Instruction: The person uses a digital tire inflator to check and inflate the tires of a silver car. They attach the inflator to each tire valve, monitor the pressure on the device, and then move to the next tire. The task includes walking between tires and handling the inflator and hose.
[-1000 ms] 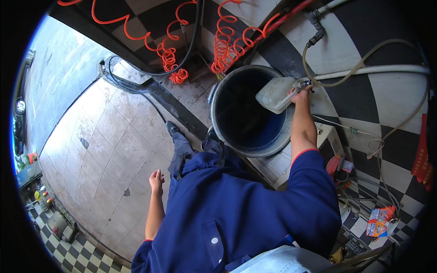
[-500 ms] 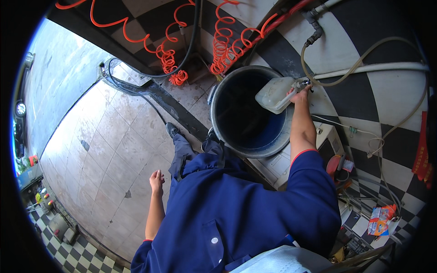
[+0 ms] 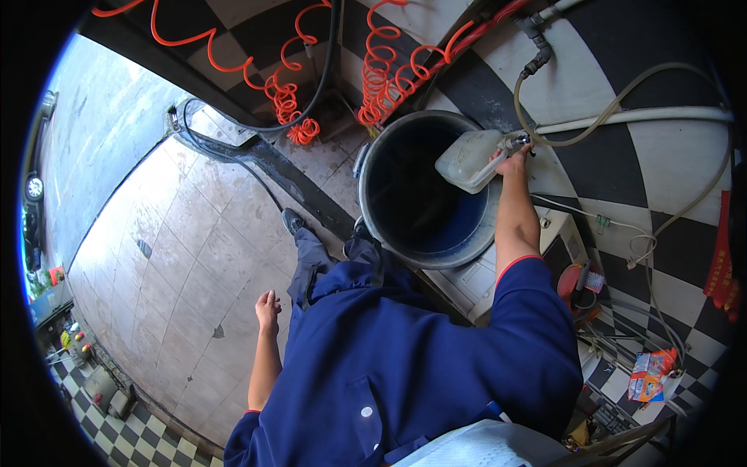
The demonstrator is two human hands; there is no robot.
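Observation:
Over the rim of a big dark round tub (image 3: 489,233), my right hand (image 3: 511,162) is closed round the handle of a translucent plastic jug (image 3: 467,162). The jug is tilted on its side, its neck end against the metal fitting (image 3: 518,142) at the end of a clear hose. How the two meet is partly hidden by my fingers. Dark blue shows inside the tub; I cannot tell its liquid level. My left hand (image 3: 268,310) hangs at my side above the tiled floor, fingers loosely bent and slightly apart, nothing visible in it.
Orange coiled air hoses (image 3: 381,86) hang beyond the tub. A white pipe (image 3: 638,117) runs along the checkered wall. Beside the tub stands a white appliance (image 3: 551,233). A red and white packet (image 3: 652,375) lies at the right. A black hose (image 3: 253,175) crosses the floor.

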